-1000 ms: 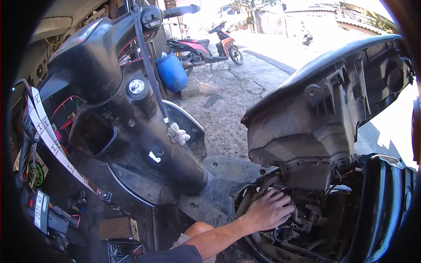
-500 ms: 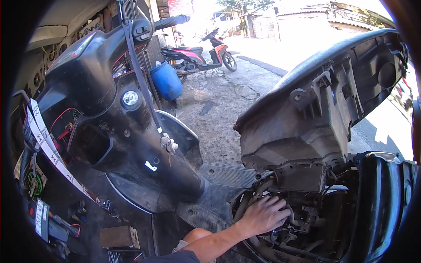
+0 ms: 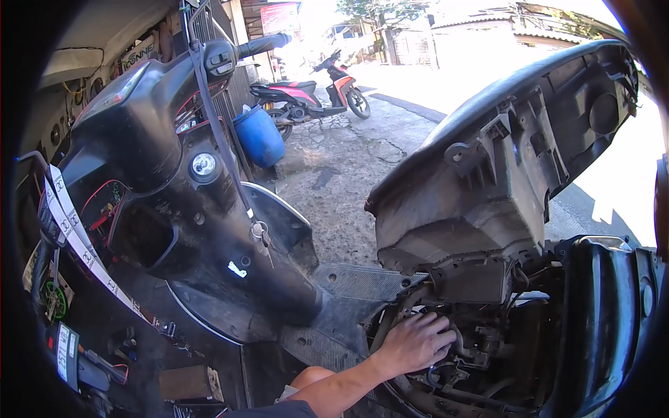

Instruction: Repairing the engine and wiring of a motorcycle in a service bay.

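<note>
My left hand (image 3: 415, 341) reaches from the lower edge into the engine bay (image 3: 481, 348) of a black scooter, back of the hand upward. Its fingers are bent and pressed together over the parts there. Whatever lies under the fingertips is hidden. Beside the fingers sit dark hoses and a dull metal engine part (image 3: 482, 343). Above the bay, the seat with its underseat box (image 3: 460, 223) is tipped up. My right hand is out of view.
The scooter's front body (image 3: 230, 258) stands at left, keys (image 3: 260, 233) hanging from it. A white printed strap (image 3: 87, 251) hangs from the handlebar. Farther off are a blue barrel (image 3: 259, 136) and a parked red-and-black scooter (image 3: 306, 97). A dark rounded panel (image 3: 603, 313) edges the bay's right.
The view has shifted slightly, so the scooter and background sit a little farther left. My left hand stays in the engine bay with almost the same finger pose.
</note>
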Demonstrator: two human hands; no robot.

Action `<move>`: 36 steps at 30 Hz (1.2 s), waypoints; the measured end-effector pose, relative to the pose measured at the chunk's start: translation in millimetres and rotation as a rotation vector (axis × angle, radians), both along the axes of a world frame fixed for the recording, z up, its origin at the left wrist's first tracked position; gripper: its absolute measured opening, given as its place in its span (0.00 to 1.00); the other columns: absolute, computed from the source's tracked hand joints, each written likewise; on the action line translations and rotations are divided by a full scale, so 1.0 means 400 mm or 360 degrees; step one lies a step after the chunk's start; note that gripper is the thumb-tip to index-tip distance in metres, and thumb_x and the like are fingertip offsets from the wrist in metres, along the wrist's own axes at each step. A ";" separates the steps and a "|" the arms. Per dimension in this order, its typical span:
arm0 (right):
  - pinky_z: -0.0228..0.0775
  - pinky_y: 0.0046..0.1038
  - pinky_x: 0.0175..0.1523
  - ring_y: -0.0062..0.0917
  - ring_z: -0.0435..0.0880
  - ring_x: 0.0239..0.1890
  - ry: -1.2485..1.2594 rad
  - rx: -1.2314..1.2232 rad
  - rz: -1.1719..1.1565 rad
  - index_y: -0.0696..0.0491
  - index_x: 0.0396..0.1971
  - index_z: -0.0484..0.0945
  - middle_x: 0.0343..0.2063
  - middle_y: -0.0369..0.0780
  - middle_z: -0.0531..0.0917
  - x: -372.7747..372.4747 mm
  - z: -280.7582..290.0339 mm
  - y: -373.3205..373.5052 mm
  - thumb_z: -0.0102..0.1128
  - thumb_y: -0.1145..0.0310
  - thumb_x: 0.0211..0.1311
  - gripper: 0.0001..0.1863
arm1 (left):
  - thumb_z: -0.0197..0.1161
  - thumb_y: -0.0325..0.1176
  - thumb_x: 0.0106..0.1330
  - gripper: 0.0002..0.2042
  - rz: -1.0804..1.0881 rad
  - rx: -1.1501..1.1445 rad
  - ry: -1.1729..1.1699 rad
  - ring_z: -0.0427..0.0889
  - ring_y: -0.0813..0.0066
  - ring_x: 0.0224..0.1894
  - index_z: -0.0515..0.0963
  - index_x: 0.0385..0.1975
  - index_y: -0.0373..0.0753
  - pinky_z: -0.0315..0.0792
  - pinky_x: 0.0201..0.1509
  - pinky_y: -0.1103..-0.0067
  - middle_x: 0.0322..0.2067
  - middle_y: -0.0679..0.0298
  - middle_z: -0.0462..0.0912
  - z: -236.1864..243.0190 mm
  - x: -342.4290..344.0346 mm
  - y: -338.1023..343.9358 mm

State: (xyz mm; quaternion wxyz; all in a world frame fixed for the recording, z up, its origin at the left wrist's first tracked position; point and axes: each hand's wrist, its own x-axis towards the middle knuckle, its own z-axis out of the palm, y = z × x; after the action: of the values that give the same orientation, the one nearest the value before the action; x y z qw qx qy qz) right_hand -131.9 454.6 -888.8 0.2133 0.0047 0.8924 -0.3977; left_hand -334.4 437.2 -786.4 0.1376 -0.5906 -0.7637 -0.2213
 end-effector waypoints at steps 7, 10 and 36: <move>0.67 0.51 0.61 0.49 0.76 0.58 -0.0050 -0.0025 -0.0171 0.53 0.50 0.80 0.53 0.52 0.80 0.029 -0.008 0.017 0.59 0.56 0.64 0.20 | 0.67 0.37 0.59 0.10 -0.0102 0.0100 -0.0113 0.79 0.64 0.43 0.79 0.38 0.43 0.76 0.47 0.69 0.36 0.65 0.75 0.021 0.012 0.047; 0.66 0.51 0.62 0.49 0.76 0.58 -0.0103 -0.0063 -0.0104 0.52 0.50 0.80 0.52 0.52 0.80 0.012 0.004 0.023 0.59 0.55 0.65 0.20 | 0.66 0.36 0.59 0.09 -0.0117 0.0150 -0.0197 0.79 0.63 0.42 0.79 0.37 0.42 0.76 0.47 0.68 0.36 0.64 0.75 0.031 0.008 0.033; 0.69 0.49 0.59 0.49 0.78 0.56 0.0176 0.0013 -0.0171 0.54 0.48 0.80 0.50 0.52 0.81 0.034 -0.070 -0.009 0.59 0.57 0.63 0.19 | 0.63 0.32 0.62 0.09 -0.0145 0.0047 -0.0229 0.78 0.62 0.40 0.80 0.40 0.38 0.74 0.48 0.68 0.32 0.62 0.77 0.008 -0.004 0.028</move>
State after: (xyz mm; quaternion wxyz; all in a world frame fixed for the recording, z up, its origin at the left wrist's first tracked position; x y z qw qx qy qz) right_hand -118.3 450.8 -916.6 0.1421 0.0314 0.9029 -0.4045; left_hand -335.8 448.4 -783.0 0.0807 -0.6053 -0.7406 -0.2804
